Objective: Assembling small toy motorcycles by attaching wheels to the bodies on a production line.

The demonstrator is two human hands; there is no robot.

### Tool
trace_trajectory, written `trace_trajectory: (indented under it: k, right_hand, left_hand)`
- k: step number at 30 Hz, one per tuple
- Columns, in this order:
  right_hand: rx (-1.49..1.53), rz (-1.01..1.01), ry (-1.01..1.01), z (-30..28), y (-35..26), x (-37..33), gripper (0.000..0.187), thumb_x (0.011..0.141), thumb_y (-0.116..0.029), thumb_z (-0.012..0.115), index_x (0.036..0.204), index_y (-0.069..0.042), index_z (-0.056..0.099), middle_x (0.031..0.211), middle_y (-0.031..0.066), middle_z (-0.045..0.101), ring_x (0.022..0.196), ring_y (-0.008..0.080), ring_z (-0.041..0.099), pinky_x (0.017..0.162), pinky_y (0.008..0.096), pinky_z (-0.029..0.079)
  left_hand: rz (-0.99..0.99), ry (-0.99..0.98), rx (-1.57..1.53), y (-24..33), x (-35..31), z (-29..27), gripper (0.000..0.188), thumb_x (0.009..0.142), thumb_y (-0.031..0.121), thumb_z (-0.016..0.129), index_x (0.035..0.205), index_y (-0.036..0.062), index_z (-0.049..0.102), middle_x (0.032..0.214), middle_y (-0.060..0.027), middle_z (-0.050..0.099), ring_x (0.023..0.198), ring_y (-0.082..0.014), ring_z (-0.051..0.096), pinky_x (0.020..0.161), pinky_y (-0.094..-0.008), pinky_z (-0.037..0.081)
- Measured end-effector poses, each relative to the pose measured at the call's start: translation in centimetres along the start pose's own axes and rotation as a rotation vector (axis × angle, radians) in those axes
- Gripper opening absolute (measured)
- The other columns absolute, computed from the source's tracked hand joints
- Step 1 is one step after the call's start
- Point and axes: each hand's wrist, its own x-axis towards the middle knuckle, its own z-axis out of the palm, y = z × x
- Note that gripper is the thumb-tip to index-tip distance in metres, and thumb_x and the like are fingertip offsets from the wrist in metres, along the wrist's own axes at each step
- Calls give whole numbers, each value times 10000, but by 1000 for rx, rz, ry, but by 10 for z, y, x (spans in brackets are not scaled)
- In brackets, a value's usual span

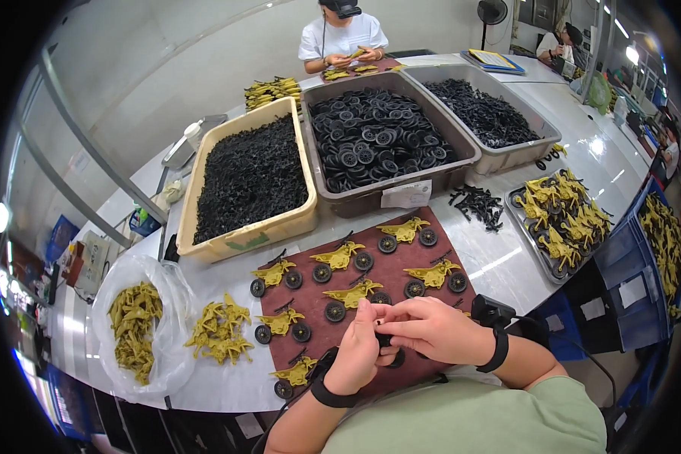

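Note:
My left hand and my right hand meet above the near part of a maroon mat. Between their pinched fingers is a small black part, mostly covered, so its exact kind does not show. Just beyond my fingers lies a yellow toy motorcycle body with a black wheel by it. Several more such yellow bodies, each with black wheels and a thin black piece beside it, are spread over the mat in rough rows. My hands hide part of the near rows.
Beyond the mat stand a cream bin of small black pieces, a brown bin of black wheels and a grey bin of black parts. A metal tray holds yellow pieces at right. A plastic bag sits left. Another person works opposite.

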Motion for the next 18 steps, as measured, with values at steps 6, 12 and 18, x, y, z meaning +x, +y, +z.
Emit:
trace_trajectory:
  k: [6, 12, 18]
  right_hand:
    - [217, 120, -6, 5, 5, -5, 204, 818, -113, 686, 1018, -74, 686, 1003, 72, 591, 861, 231, 602, 716, 328, 498]
    - [497, 320, 38, 9, 12, -5, 123, 869, -85, 656, 980, -34, 674, 972, 57, 560, 758, 125, 617, 623, 239, 501]
    - [1032, 714, 185, 4, 14, 2, 150, 920, -109, 610, 1003, 13, 635, 881, 39, 615, 698, 92, 610, 627, 225, 507]
  left_hand:
    - [-65, -49, -61, -3, 1, -5, 552, 1006, 522, 210, 1060, 48, 487, 777, -29, 495, 536, -82, 360, 429, -197, 254]
    - [-227, -106, -268, -3, 10, -7, 361, 1034, 356, 274, 1015, 68, 491, 784, -34, 500, 566, -110, 395, 432, -212, 297]
    - [-256, -133, -189, 5, 19, -6, 296, 1028, 315, 337, 971, 75, 501, 787, -23, 480, 589, -104, 401, 440, -198, 304]
